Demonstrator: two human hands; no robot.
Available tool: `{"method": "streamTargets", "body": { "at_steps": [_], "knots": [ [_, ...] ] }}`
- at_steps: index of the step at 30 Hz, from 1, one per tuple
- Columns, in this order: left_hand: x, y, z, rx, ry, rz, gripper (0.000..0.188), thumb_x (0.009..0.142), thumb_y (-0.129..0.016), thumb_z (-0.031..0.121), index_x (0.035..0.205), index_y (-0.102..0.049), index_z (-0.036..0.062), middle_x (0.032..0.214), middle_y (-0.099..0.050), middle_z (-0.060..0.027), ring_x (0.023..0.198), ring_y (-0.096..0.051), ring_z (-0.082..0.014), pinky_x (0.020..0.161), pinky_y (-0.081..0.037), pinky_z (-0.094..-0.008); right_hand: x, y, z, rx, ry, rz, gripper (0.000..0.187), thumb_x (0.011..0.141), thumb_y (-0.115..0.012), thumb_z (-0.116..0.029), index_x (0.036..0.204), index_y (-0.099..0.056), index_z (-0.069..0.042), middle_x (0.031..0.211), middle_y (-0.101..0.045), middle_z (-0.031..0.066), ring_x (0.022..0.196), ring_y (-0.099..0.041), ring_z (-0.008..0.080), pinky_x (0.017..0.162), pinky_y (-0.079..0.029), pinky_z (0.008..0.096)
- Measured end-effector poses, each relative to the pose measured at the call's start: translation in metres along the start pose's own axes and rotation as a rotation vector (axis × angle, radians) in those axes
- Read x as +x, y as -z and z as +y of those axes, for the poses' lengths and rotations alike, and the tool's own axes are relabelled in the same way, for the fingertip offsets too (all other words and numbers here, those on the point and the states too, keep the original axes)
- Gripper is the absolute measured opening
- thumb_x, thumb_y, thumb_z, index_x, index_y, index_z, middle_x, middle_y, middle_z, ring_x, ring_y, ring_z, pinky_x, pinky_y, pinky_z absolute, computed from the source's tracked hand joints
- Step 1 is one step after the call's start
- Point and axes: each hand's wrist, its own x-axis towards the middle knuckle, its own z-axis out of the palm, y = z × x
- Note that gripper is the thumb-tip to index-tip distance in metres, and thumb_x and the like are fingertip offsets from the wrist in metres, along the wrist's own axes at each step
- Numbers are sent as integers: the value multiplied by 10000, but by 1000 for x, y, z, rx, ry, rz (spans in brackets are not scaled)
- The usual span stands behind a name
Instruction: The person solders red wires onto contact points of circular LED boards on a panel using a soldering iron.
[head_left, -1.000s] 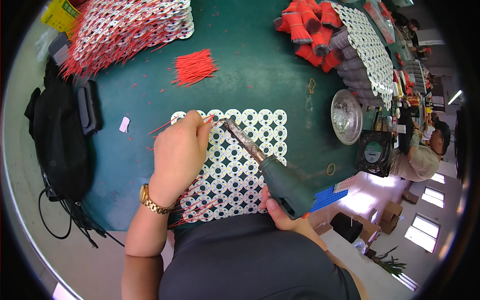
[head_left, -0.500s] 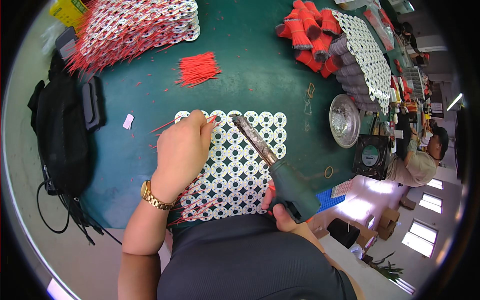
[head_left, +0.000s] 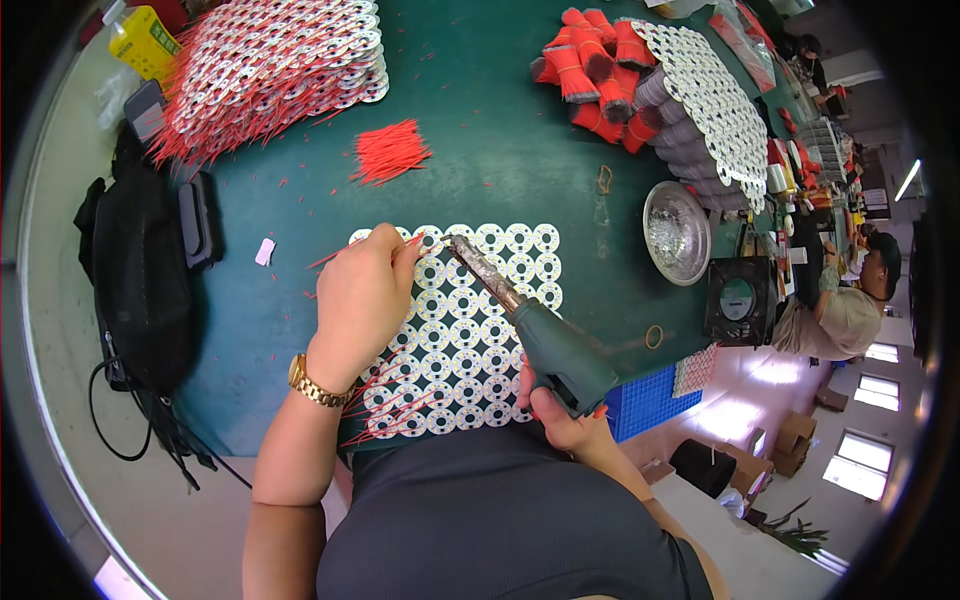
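A white panel of round LED circuit boards (head_left: 464, 333) lies on the green table in front of me. My left hand (head_left: 362, 290), with a gold watch at the wrist, is closed in a pinch over the panel's upper left. Thin red wires (head_left: 414, 241) stick out from its fingertips. My right hand (head_left: 562, 416) grips the handle of a dark green soldering gun (head_left: 560, 350). The gun's metal tip reaches the panel's top row, just right of the pinched wire; whether they touch is unclear. More red wires (head_left: 385, 410) lie across the panel's lower left boards.
A loose pile of red wires (head_left: 392, 152) lies beyond the panel. Farther back are stacked wired panels (head_left: 280, 50), red wire bundles (head_left: 600, 65) and bare panels (head_left: 712, 110). A metal bowl (head_left: 660, 235) and fan (head_left: 740, 298) stand right, a black bag (head_left: 140, 285) left. Another person (head_left: 835, 318) sits far right.
The whole view has shifted slightly. My hands keep nearly the same place over the panel's top row, the soldering gun's tip a little farther left. Both grips are unchanged.
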Motion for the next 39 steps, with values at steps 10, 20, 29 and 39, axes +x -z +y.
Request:
{"method": "streamTargets", "body": {
  "at_steps": [10, 20, 29, 39],
  "knots": [
    [0, -3, -4, -30, -12, 31, 247, 934, -627, 209, 797, -591, 6, 650, -612, -166, 580, -594, -340, 550, -430, -419, -2, -3, -5, 114, -145, -30, 509, 887, -675, -467, 1113, -565, -25, 795, -596, 44, 670, -573, 108, 550, -444, 239],
    [1, -2, -3, -26, 10, 12, 248, 932, -630, 218, 804, -595, 8, 652, -613, -168, 582, -594, -341, 550, -424, -427, 0, -4, -4, 19, -55, -11, 364, 926, -635, -390, 934, -610, -26, 753, -594, 34, 666, -566, 109, 591, -443, 255],
    [0, -4, -3, 0, -29, 43, 248, 932, -631, 216, 805, -597, 5, 651, -616, -165, 578, -596, -331, 550, -429, -418, -3, -3, 1, 18, -47, -44, 340, 931, -636, -323, 1068, -573, -18, 767, -584, 35, 674, -557, 106, 605, -452, 255],
    [-2, 7, -10, -122, -30, 142, 206, 925, -651, 163, 826, -600, -11, 643, -569, -106, 547, -508, -202, 543, -407, -339, -6, -1, 13, -35, 119, -52, 452, 922, -646, -244, 1265, -487, 3, 801, -584, 54, 691, -561, 118, 630, -472, 274]
  ]
}}
